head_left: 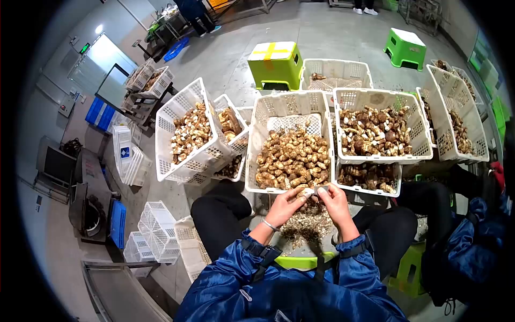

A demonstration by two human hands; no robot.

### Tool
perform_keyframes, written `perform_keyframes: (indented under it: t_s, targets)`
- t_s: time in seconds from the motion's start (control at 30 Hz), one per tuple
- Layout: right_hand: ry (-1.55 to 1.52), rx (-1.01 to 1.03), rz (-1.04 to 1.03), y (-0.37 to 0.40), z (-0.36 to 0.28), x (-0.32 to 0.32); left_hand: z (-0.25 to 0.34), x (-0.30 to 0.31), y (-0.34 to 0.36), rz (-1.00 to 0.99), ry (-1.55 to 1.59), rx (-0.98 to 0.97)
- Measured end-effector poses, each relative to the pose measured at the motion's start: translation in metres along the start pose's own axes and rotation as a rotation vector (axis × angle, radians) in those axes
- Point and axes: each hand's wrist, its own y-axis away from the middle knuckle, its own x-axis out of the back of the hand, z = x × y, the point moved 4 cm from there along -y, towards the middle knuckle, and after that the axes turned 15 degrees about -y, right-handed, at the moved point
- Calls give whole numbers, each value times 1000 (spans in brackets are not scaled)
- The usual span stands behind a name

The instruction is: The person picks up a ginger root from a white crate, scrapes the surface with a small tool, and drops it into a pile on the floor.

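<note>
My left hand is closed on a mushroom with a pale end, at the near rim of the middle white crate. My right hand pinches a small grey blade close beside that mushroom; its exact shape is partly hidden by the fingers. Brown, knobbly mushrooms fill much of the middle crate. Below my hands, between my knees, lies a heap of pale and dark trimmings.
A left crate holds paler mushrooms, and a right crate holds darker ones. Green stools stand beyond. Stacked white baskets sit at left. Another person in blue sits close on my right.
</note>
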Motion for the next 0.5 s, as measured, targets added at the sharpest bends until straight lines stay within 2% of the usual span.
perform_keyframes:
  t_s: [0.03,0.07,0.17,0.2,0.23,0.27,0.3,0.37,0.47,0.5]
  targets:
    - [-64,20,8,1,-5,-5,3,0,1,13,29,4]
    - [-7,56,5,2,-5,-7,1,-1,0,15,94,12]
    - [173,132,-5,4,-6,-13,-16,2,-5,91,-9,-8]
    - [242,138,-8,6,-12,-15,-2,1,0,93,-49,-55]
    - [310,144,-9,7,-16,-16,-4,1,-1,53,19,-16]
    - [300,-47,21,4,-9,-6,-8,1,-2,12,87,23]
    - [154,69,28,-1,-10,-6,-12,0,-3,-29,154,62]
    - [159,72,-11,1,-6,-4,-19,1,-6,-33,161,47]
    - [437,336,-69,6,-9,-15,-18,0,-6,-15,111,-2]
    - [361,231,-44,3,-2,-8,-22,0,-6,-39,147,21]
